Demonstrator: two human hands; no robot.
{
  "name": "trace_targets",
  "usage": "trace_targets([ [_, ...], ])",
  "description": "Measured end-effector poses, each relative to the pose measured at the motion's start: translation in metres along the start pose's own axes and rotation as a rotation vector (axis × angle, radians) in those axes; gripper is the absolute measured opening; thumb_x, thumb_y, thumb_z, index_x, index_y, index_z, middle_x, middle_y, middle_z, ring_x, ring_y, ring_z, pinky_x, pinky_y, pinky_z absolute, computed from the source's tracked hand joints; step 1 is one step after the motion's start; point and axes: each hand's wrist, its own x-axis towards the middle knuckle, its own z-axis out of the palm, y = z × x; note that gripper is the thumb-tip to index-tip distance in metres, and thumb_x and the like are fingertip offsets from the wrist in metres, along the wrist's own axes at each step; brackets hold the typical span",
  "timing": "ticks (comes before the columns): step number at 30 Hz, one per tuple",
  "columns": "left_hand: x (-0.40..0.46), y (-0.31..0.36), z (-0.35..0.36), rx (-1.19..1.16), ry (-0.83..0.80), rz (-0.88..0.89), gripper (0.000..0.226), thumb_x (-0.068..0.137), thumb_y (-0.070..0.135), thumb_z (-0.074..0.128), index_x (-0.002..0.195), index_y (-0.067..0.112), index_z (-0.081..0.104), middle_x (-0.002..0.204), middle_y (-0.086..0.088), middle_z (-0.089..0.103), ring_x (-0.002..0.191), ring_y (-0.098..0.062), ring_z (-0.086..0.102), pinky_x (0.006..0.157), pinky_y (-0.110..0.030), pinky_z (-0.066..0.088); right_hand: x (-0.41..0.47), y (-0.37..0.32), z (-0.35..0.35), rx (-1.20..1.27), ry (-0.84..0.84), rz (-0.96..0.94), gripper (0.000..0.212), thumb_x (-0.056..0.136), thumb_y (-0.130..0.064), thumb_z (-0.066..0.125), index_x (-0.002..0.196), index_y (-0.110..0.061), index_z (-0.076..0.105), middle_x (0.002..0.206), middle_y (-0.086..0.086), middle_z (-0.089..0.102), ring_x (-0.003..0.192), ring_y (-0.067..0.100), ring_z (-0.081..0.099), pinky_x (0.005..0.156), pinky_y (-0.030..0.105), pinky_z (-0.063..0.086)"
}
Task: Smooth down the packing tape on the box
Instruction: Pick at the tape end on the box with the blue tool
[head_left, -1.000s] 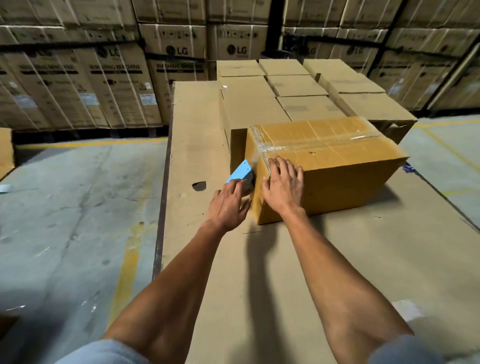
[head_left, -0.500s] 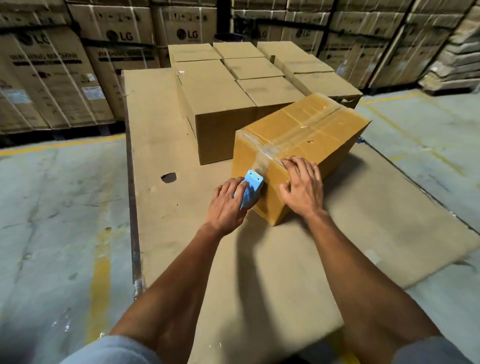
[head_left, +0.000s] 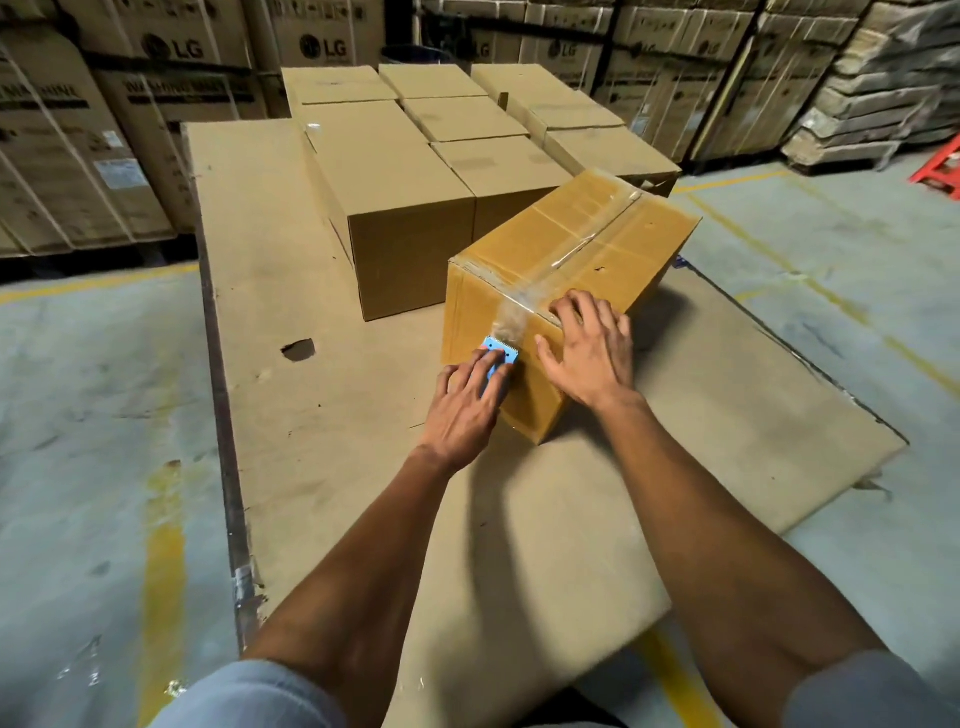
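A brown cardboard box (head_left: 613, 244) lies at an angle on a flat cardboard sheet (head_left: 291, 270). Clear packing tape (head_left: 576, 249) runs along its top seam and folds down over the near end face. My left hand (head_left: 467, 405) grips a small blue tape cutter (head_left: 500, 355) with a toothed edge, pressed against the tape's end on that near face. My right hand (head_left: 589, 351) rests flat with spread fingers over the box's near top corner, beside the tape.
Several plain closed cartons (head_left: 410, 171) stand in rows just behind the box. Stacked LG cartons (head_left: 130, 104) line the back wall. The sheet has a small hole (head_left: 298, 349) at left. Concrete floor with yellow lines (head_left: 161, 571) surrounds it; a red stool (head_left: 940, 163) stands far right.
The box has swung so its near end faces me more squarely. My left hand with the cutter slid down the end face; my right hand stayed on the near top corner.
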Motion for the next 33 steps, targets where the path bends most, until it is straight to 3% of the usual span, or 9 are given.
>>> trace_targets([
  [9,0.013,-0.013,0.018,-0.101,-0.035,0.045,0.093,0.100,0.015,0.073,0.172,0.017,0.014,0.180,-0.012,0.012,0.167,-0.037,0.006,0.125,-0.072,0.025,0.029,-0.012,0.009,-0.151,-0.037,-0.005,0.070,0.090,-0.075,0.050,0.129,-0.016,0.051,0.128,0.011,0.057,0.109,0.031,0.055,0.084,0.046,0.046],
  [14,0.018,-0.016,0.026,-0.160,0.016,0.099,0.099,0.099,0.005,0.068,0.174,0.013,0.004,0.182,-0.010,0.000,0.169,-0.031,-0.008,0.128,-0.063,0.029,0.030,-0.012,0.012,-0.176,-0.077,-0.016,0.075,0.088,-0.078,0.050,0.140,-0.023,0.048,0.144,0.008,0.051,0.117,0.030,0.053,0.087,0.046,0.047],
  [17,0.019,-0.016,0.028,-0.185,0.031,0.124,0.104,0.095,0.005,0.070,0.174,0.010,0.003,0.183,-0.012,-0.002,0.169,-0.030,-0.007,0.126,-0.054,0.036,0.032,-0.012,0.012,-0.165,-0.094,-0.026,0.079,0.087,-0.078,0.053,0.145,-0.025,0.046,0.154,0.006,0.047,0.123,0.030,0.052,0.090,0.046,0.047],
  [23,0.014,-0.019,0.027,-0.158,0.034,0.132,0.102,0.100,0.020,0.071,0.174,0.012,0.002,0.182,-0.014,-0.001,0.169,-0.031,-0.006,0.126,-0.054,0.035,0.032,-0.015,0.007,-0.130,-0.147,-0.033,0.087,0.086,-0.079,0.055,0.156,-0.029,0.038,0.166,0.006,0.037,0.136,0.031,0.050,0.100,0.051,0.047],
  [33,0.010,-0.016,0.016,-0.194,0.014,0.130,0.095,0.099,0.016,0.072,0.173,0.010,0.013,0.180,-0.017,0.014,0.169,-0.034,0.005,0.121,-0.054,0.040,0.031,-0.031,-0.008,-0.110,-0.277,0.054,0.095,0.086,-0.074,0.064,0.164,-0.038,0.024,0.177,0.002,0.016,0.158,0.031,0.029,0.122,0.062,0.030],
])
